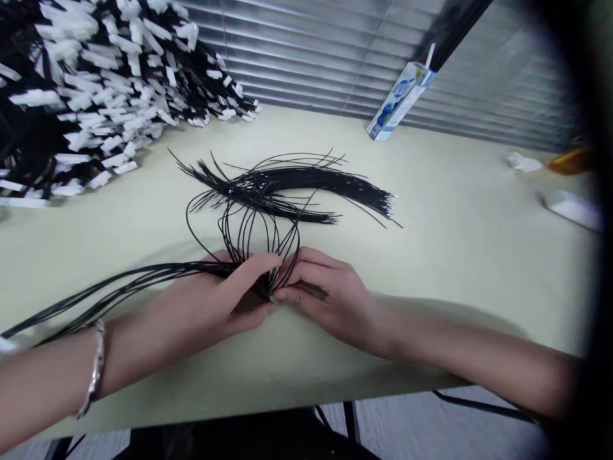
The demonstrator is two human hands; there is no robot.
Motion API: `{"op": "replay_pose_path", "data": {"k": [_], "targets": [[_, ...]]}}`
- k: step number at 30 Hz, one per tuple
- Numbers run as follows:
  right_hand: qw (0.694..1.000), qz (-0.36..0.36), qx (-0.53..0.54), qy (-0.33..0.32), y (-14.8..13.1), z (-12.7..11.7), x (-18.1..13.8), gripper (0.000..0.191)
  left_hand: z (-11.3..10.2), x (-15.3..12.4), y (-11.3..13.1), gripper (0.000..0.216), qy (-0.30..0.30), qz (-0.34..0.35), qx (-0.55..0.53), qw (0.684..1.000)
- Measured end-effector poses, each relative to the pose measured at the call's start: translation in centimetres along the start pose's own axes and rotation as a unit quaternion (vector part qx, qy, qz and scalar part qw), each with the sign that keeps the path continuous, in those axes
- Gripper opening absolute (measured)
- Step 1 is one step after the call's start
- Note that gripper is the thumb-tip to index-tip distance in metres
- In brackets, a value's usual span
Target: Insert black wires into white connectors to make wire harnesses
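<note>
nearest me, a silvery bracelet [96,370] circles my left wrist. my left hand [218,300] is curled around a bundle of black wires [220,268], which trails off leftward over my forearm. my right hand [332,294] pinches at the bundle's tip with thumb and fingertips, thin loops rising between. just beyond, more loose wires [325,181] lie on the pale table [454,255]. farther back sit a white-tipped heap [110,96] at left and a drink carton [400,102] by the blinds [306,51].
</note>
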State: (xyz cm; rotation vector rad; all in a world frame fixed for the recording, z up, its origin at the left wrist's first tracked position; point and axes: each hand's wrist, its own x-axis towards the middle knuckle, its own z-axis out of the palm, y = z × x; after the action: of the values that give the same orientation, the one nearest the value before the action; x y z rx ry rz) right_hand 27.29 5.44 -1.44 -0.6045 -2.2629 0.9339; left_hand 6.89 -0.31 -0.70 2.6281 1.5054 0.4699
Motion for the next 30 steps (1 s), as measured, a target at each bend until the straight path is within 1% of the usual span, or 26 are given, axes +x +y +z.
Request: {"op": "replay_pose_path", "data": {"k": [6,9,18,23,27,30], "targets": [[0.999,-0.039,-0.029,-0.007,-0.18,0.13,-0.15,0.012,0.23,-0.09,-0.20,0.034,0.003,0.017,0.012,1.000],[0.998,-0.052,-0.038,-0.009,-0.17,0.19,-0.08,0.014,0.36,-0.10,-0.29,0.035,0.008,0.007,0.005,1.000],[0.996,-0.031,-0.082,-0.011,-0.26,0.20,0.05,0.018,0.73,-0.37,-0.36,0.038,0.003,-0.010,0.003,1.000],[0.995,-0.041,-0.085,-0.024,-0.19,0.22,0.11,0.019,0.72,-0.34,-0.44,0.038,-0.006,-0.010,0.002,1.000],[0.995,-0.042,-0.085,-0.028,-0.17,0.30,0.07,0.017,0.60,-0.20,-0.29,0.034,0.001,-0.009,0.002,1.000],[0.994,-0.031,-0.098,-0.037,-0.23,0.30,-0.01,0.015,0.46,-0.14,-0.14,0.034,-0.011,-0.012,-0.005,1.000]]}}
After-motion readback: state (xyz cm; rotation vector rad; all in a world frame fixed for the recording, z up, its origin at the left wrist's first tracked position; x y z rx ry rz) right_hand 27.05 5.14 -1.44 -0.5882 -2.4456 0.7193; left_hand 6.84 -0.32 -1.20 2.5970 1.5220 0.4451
